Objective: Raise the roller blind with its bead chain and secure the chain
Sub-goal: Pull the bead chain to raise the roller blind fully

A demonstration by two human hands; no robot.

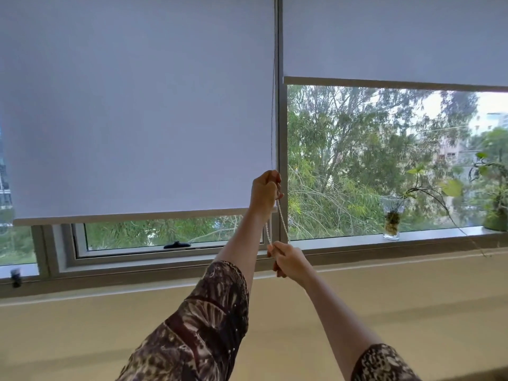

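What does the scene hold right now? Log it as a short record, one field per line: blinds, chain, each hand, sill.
left blind: lowered almost to the sill, a strip of window showing below its bottom bar
right blind: raised higher, trees visible beneath
bead chain: hangs at the frame between the blinds, gripped in two places
left hand: upper, closed on the chain
right hand: lower, closed on the chain
window sill: glass vase with a plant at right

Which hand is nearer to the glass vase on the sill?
The right hand. It grips the bead chain low down, left of the vase and just below sill height. The left hand holds the chain higher up and slightly farther left.
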